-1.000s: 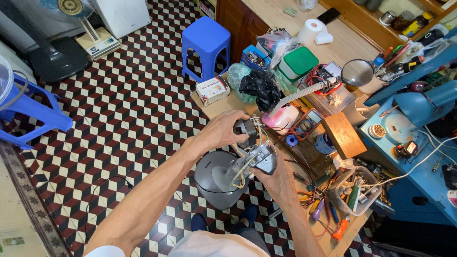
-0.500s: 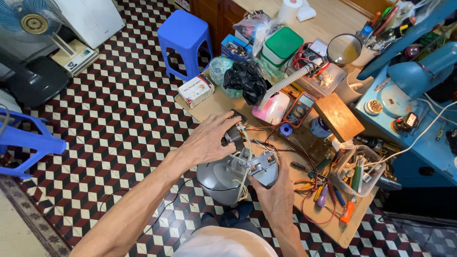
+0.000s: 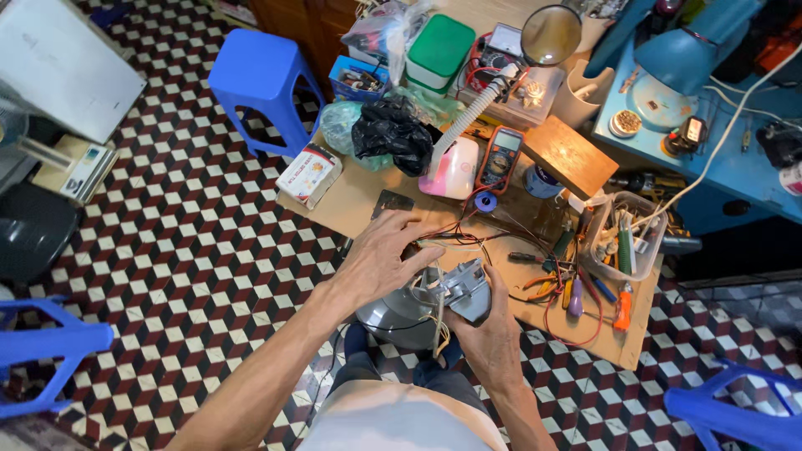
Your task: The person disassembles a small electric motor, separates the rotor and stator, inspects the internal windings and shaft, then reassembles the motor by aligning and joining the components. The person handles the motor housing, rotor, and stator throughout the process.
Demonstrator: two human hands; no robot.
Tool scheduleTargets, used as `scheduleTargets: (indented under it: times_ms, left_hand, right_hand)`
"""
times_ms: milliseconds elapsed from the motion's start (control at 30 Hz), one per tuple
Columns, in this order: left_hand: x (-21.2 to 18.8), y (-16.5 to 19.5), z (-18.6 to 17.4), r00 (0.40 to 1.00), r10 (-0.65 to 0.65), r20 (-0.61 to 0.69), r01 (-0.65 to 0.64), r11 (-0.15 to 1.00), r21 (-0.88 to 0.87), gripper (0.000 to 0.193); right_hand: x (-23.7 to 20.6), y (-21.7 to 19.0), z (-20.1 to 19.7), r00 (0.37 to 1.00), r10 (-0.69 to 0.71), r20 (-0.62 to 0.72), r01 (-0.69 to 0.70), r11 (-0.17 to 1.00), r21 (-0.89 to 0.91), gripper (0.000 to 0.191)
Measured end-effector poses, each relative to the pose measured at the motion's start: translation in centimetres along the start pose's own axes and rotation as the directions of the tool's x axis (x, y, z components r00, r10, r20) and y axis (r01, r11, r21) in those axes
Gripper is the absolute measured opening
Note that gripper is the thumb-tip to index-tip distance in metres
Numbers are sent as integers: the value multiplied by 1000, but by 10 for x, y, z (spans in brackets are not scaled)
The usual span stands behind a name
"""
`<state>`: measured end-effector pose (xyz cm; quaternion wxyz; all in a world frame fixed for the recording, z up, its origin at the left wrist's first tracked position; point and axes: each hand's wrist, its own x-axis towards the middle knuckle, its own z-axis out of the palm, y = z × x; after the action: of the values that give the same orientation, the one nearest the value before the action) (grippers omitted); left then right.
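Note:
My right hand (image 3: 491,334) grips a small grey motor unit (image 3: 462,288) with loose wires hanging from it, held just above a round grey housing (image 3: 393,316) near my lap. My left hand (image 3: 382,257) rests over the top of the unit with fingers spread, touching the wires (image 3: 455,240) at the front edge of the low wooden worktable (image 3: 351,209). Its fingers do not appear to be closed around anything.
On the table lie a multimeter (image 3: 499,159), a pink-based magnifier lamp (image 3: 454,164), a wooden block (image 3: 570,155), a clear tray of tools (image 3: 622,238), screwdrivers (image 3: 575,294), a black bag (image 3: 391,134) and a small box (image 3: 310,174). A blue stool (image 3: 261,83) stands behind, on chequered tiles.
My left hand has shifted from gripping the top of the unit to lying spread over it. The view has tilted toward the table.

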<state>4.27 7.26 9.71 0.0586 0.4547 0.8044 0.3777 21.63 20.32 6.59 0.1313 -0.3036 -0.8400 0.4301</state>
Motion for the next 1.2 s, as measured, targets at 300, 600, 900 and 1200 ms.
scheduleTargets:
  times_ms: [300,600,900,1200]
  left_hand:
    - [8,-24,-1,981,186,52,-182,980,-85,20]
    - [6,-23,4,945,327,22,-313,921,-233,21]
    - [8,-25,-12,912,354,207,-307,924,-229,15]
    - [18,-34,-18,801,451,394,-372,890,-262,15]
  right_hand:
    - [-29,-18,32,971,138,-193,-118,987,113,81]
    - [-33,-18,29,937,-84,-340,24,984,-178,86]
    - [-20,-39,3,943,-256,-212,130,871,-473,87]
    - [-1,-51,-16,998,35,56,-16,950,-311,90]
